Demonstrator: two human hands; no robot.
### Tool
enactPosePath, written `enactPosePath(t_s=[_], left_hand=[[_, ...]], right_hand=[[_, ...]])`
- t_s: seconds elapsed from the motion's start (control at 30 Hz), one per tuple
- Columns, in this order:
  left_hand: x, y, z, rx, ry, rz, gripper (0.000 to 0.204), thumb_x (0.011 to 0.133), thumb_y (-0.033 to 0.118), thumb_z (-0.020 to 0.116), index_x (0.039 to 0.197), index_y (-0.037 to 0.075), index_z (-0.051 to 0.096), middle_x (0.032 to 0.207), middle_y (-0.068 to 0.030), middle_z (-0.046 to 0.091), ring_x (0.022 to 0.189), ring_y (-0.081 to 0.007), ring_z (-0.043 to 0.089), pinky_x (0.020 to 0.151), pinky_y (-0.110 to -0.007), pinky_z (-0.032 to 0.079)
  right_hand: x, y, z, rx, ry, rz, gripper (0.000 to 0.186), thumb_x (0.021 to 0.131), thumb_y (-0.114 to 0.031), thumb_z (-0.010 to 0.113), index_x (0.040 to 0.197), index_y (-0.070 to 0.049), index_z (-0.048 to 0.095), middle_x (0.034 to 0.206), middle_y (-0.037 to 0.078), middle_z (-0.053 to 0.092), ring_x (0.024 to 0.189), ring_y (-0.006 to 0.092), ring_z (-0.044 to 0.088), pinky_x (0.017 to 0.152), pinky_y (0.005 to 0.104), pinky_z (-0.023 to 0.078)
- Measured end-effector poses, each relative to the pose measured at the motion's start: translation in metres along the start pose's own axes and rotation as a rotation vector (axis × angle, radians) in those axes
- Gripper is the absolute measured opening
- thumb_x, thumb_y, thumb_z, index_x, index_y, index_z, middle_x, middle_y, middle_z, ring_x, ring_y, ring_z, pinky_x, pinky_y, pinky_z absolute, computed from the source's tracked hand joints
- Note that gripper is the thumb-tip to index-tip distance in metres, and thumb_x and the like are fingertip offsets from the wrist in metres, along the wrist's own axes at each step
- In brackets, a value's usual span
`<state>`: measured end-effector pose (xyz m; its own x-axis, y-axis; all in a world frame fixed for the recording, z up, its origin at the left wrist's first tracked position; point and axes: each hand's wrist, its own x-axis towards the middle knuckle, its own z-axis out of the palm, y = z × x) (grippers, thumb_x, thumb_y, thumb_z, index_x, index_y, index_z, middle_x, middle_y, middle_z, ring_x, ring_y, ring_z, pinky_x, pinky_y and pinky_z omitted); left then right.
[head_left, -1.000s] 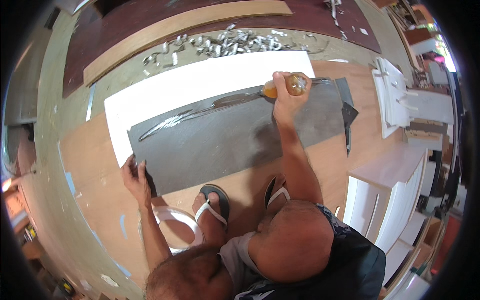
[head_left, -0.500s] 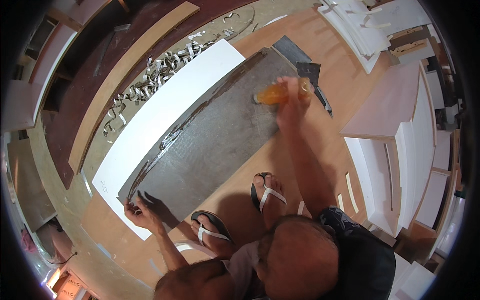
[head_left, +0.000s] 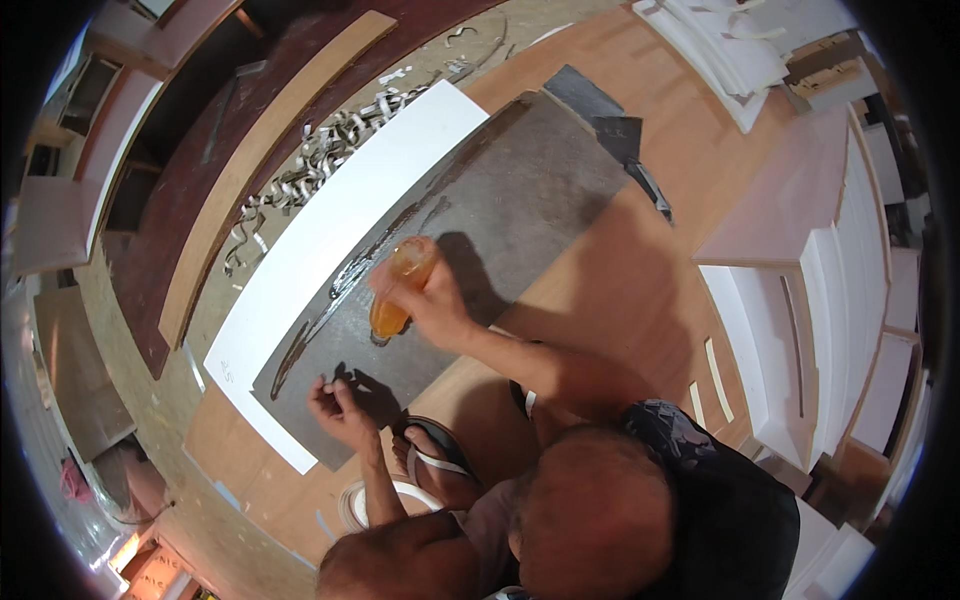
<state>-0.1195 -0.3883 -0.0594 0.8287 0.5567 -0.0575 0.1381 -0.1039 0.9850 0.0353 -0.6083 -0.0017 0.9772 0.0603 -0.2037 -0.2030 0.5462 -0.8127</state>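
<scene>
A plastic bottle of amber liquid is in my right hand, its fingers wrapped around the middle. The bottle tilts with its narrow end down, just over a dark grey sheet. Wet, glossy brown streaks run along the sheet's far long edge. Near the sheet's lower left end hovers my left hand, thumb and fingers pinched together. A small dark shape shows at its fingertips; whether it is an object or shadow is unclear. Under the sheet, a white board sticks out on the far side.
Dark offcuts lie at the sheet's far right corner. Curled strips are heaped beyond the white board, before a long wooden strip. White panels stand at right. A white roll lies beside my sandalled foot.
My right hand has brought the bottle from the sheet's right end leftward and nearer, tipping its narrow end down. My left hand has shifted slightly right. Fresh wet streaks show on the sheet.
</scene>
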Motion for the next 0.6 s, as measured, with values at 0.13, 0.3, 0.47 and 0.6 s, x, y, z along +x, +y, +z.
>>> enactPosePath(t_s=[0.13, 0.3, 0.47, 0.6], left_hand=[[-0.003, 0.038, 0.03, 0.028, -0.314, 0.075, 0.057, 0.104, 0.011, 0.069, 0.156, 0.003, 0.046, 0.135, -0.007, 0.056, 0.123, -0.0188, 0.058, 0.101, -0.033, 0.051], [-0.018, 0.073, 0.126, -0.001, -0.734, 0.119, 0.092, 0.092, 0.023, 0.086, 0.165, 0.0, 0.035, 0.159, -0.0146, 0.047, 0.142, -0.0271, 0.052, 0.117, -0.041, 0.045], [-0.018, 0.082, 0.167, -0.236, -0.734, -0.096, 0.103, 0.094, 0.039, 0.087, 0.169, 0.001, 0.028, 0.165, -0.017, 0.041, 0.148, -0.0283, 0.048, 0.124, -0.043, 0.039], [-0.017, 0.074, 0.176, -0.168, -0.723, 0.02, 0.104, 0.093, 0.041, 0.087, 0.169, 0.002, 0.029, 0.166, -0.0184, 0.043, 0.149, -0.029, 0.047, 0.124, -0.044, 0.038]], right_hand=[[-0.001, -0.025, -0.053, 0.749, 0.299, 0.358, 0.067, 0.109, -0.064, 0.052, 0.142, -0.006, 0.054, 0.132, 0.017, 0.066, 0.127, 0.0324, 0.066, 0.109, 0.0521, 0.055], [-0.044, -0.034, -0.062, 0.602, 0.173, 0.64, 0.079, 0.099, -0.081, 0.054, 0.139, -0.013, 0.057, 0.139, 0.007, 0.062, 0.13, 0.0266, 0.059, 0.114, 0.0511, 0.043], [-0.068, -0.033, -0.054, 0.651, 0.129, 0.552, 0.06, 0.106, -0.066, 0.059, 0.136, -0.014, 0.058, 0.125, 0.005, 0.066, 0.122, 0.0211, 0.061, 0.105, 0.04, 0.049], [-0.05, -0.046, -0.065, 0.59, 0.014, 0.445, 0.057, 0.106, -0.06, 0.062, 0.138, -0.012, 0.059, 0.13, 0.006, 0.066, 0.124, 0.0227, 0.062, 0.107, 0.0431, 0.048]])
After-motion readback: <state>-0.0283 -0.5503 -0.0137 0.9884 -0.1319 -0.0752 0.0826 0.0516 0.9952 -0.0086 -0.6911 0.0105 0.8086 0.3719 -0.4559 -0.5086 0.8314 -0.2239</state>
